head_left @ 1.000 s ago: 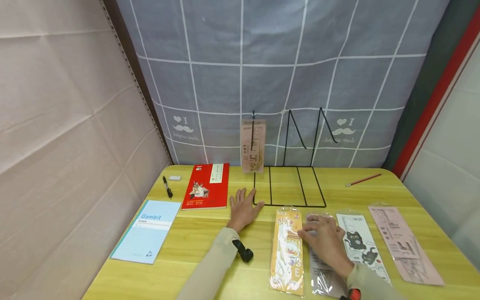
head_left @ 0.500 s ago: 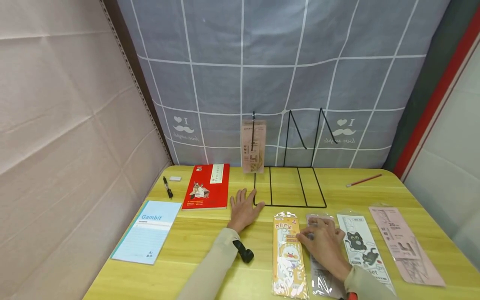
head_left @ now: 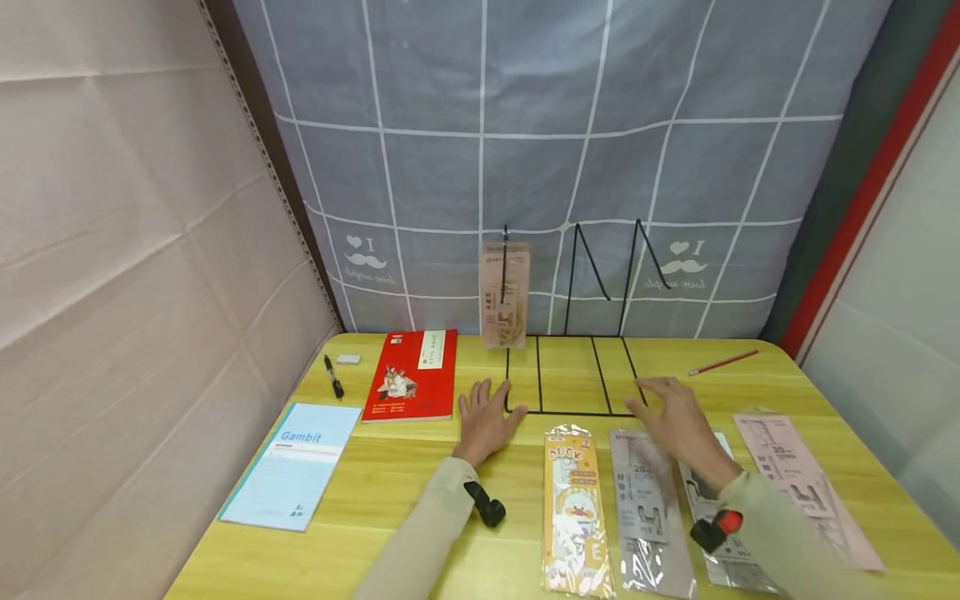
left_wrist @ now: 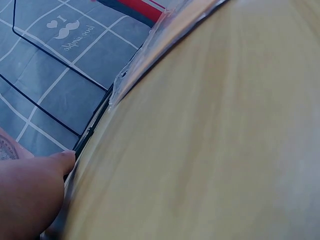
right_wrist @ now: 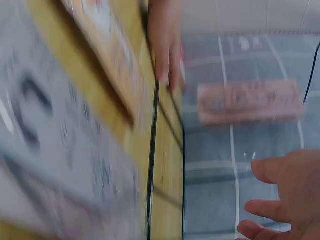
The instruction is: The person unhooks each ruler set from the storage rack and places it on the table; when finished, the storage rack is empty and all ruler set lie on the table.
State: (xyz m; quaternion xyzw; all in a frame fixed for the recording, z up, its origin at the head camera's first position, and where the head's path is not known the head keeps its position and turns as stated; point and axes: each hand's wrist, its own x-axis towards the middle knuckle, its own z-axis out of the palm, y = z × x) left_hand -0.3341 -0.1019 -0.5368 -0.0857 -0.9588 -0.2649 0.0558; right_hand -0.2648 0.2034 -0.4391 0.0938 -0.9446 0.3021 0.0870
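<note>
On the table my left hand (head_left: 486, 423) rests with spread fingers at the near left corner of a black wire rack (head_left: 577, 412). My right hand (head_left: 678, 425) is in the air near the rack's near right corner, fingers loosely extended and holding nothing. Below the rack lie a yellow duck packet (head_left: 577, 508), a grey packet (head_left: 651, 517) in clear wrap, a white cat packet (head_left: 723, 554) partly hidden under my right arm, and a pink packet (head_left: 798, 483). Another pink packet (right_wrist: 250, 101) hangs from the rack's left hook.
A red booklet (head_left: 412, 375) and a pale blue Gambit notebook (head_left: 291, 467) lie at the left. Beside them are a black pen (head_left: 333, 377) and a white eraser (head_left: 348, 359). A red pencil (head_left: 723, 362) lies at the back right. Two more rack hooks (head_left: 592, 262) bear nothing.
The duck packet slid slightly nearer and straightened beside my right hand. That hand then left the grey packet and moved up and right toward the rack. My left hand stayed still.
</note>
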